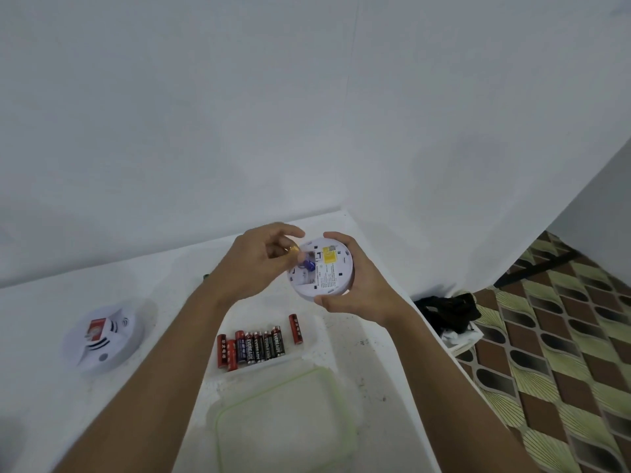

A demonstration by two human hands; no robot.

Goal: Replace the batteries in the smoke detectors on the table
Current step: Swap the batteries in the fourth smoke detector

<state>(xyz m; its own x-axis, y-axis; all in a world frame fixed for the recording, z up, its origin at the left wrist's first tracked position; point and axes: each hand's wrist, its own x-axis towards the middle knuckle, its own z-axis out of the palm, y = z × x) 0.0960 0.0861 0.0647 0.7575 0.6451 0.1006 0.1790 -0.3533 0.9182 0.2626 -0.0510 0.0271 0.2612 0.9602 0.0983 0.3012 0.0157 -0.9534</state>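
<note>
My right hand (pixel 355 288) grips a round white smoke detector (pixel 327 271) above the table, its back with a yellow label turned toward me. At the detector's open battery bay, where a blue part shows, my left hand (pixel 252 264) pinches a small yellow-tipped battery (pixel 293 249). A second white smoke detector (pixel 102 337) lies on the table at the left with a red and white item on top. Several red and black AA batteries (pixel 254 346) lie in a row below my hands, and one red battery (pixel 295 328) sits apart to their right.
A clear plastic lid with a green rim (pixel 286 428) lies at the near table edge. The white table (pixel 51 319) meets white walls behind. A dark bundle (pixel 447 310) and patterned floor (pixel 563 353) are to the right, below the table edge.
</note>
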